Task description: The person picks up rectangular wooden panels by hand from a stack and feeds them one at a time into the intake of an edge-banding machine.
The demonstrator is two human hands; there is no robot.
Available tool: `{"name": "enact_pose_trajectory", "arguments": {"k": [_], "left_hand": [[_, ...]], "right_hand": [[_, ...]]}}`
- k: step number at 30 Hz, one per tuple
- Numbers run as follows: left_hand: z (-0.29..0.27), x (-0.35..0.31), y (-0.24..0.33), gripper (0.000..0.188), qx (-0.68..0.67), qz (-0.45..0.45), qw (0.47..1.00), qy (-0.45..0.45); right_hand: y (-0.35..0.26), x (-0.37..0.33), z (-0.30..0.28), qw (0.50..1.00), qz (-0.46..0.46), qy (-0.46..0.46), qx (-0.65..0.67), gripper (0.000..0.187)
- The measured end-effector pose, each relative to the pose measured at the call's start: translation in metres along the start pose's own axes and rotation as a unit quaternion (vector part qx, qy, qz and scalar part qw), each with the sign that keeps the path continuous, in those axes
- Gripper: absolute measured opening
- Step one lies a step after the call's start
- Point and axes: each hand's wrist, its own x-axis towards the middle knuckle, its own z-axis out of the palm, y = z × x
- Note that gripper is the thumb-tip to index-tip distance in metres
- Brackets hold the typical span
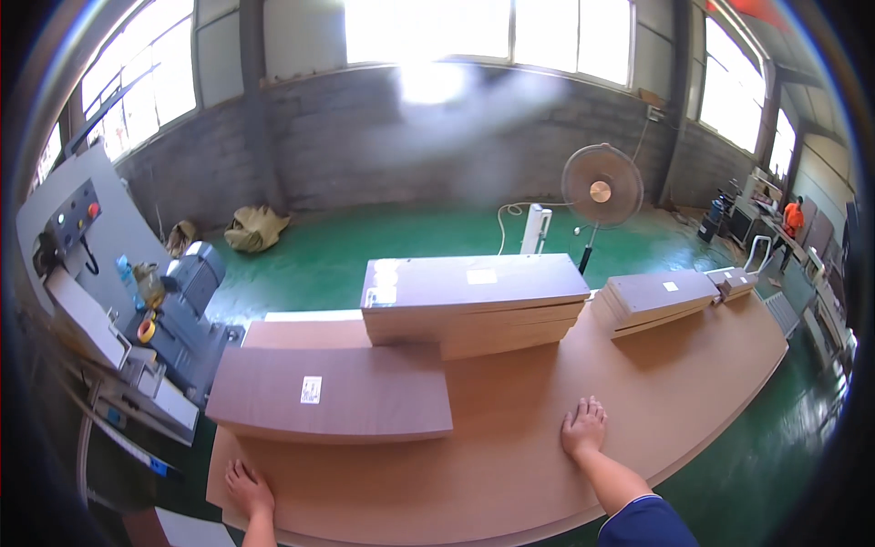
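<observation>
My left hand (249, 490) rests palm down at the near left edge of a wide brown board (510, 447), fingers apart and holding nothing. Farther right, my right hand (584, 428) lies flat on the same board, its fingers stretched forward. Just beyond my left hand sits a low stack of brown panels (374, 387) with a white label on top. Behind it stands a taller stack of panels (519, 283), also labelled. Neither hand touches a stack.
Smaller panel stacks (661, 296) stand toward the board's far right end. At left is a grey machine (68, 214) with a control panel. Past the board are a standing fan (602, 187) and a tan bundle (255, 228) on the green floor. A person in orange (793, 217) is far right.
</observation>
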Motion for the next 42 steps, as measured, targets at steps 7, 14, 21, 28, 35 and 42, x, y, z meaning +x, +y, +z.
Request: {"name": "enact_pose_trajectory", "arguments": {"k": [7,14,21,28,35,42], "left_hand": [[-0.004,-0.006,0.011,0.045,-0.006,-0.057,0.998,-0.033],[0.014,-0.005,-0.015,0.051,0.020,0.047,0.997,0.055],[0.026,-0.003,-0.013,0.049,0.064,0.050,0.995,0.058],[0.032,-0.001,-0.016,0.050,0.028,0.046,0.997,0.060],[-0.002,-0.009,-0.003,0.048,-0.004,0.018,1.000,0.018],[0.005,-0.011,-0.010,0.046,-0.005,0.046,0.997,0.068]], "right_hand": [[0.008,-0.008,0.003,1.000,0.007,-0.006,0.013,0.063],[0.008,-0.010,0.003,0.999,-0.001,-0.005,0.039,0.065],[0.012,-0.008,0.004,1.000,0.009,-0.018,0.025,0.064],[0.009,-0.004,0.003,1.000,0.001,0.003,0.028,0.064],[0.018,-0.009,0.015,0.998,-0.007,0.023,0.050,0.063],[0.016,-0.013,0.008,0.999,-0.003,0.010,0.046,0.067]]}}
